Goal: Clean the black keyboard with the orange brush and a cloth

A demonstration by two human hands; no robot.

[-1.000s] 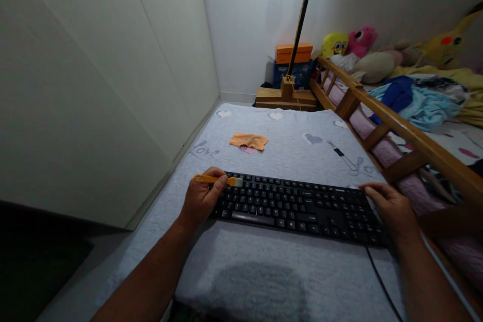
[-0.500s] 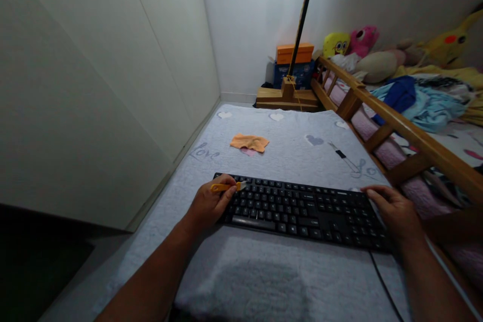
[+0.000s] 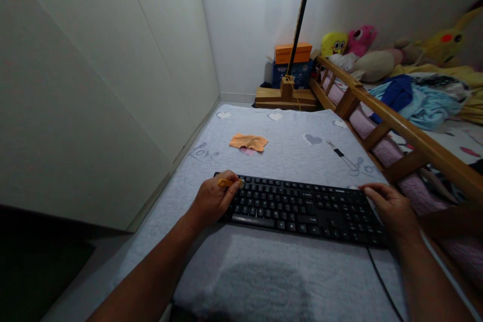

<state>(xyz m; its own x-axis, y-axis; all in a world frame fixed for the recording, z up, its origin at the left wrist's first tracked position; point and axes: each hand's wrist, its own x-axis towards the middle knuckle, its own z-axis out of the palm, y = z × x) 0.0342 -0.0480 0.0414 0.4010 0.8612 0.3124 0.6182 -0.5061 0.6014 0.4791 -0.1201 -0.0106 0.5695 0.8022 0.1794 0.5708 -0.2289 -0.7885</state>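
Note:
A black keyboard (image 3: pixel 279 206) lies on the pale blue cloth (image 3: pixel 264 271) that has hearts and lettering. Over its left end, my left hand (image 3: pixel 217 196) pinches a small yellow brush (image 3: pixel 225 182), whose pale tip is above the upper left keys. The keyboard's right end is gripped by my right hand (image 3: pixel 390 209), thumb near the top edge. An orange cloth (image 3: pixel 249 142) lies crumpled beyond the keyboard. To the right of that rests a thin metal tool with a black band (image 3: pixel 338 152).
A wooden bed rail (image 3: pixel 400 131) runs along the right, with clothes and plush toys behind it. White cabinet doors (image 3: pixel 113 85) stand at the left. At the back, a black pole (image 3: pixel 302 20) rises from a wooden base, near an orange box (image 3: pixel 293 53).
My left hand has shifted slightly up and right with the brush across the upper left keys. My right hand keeps its grip on the keyboard; the view has moved a little.

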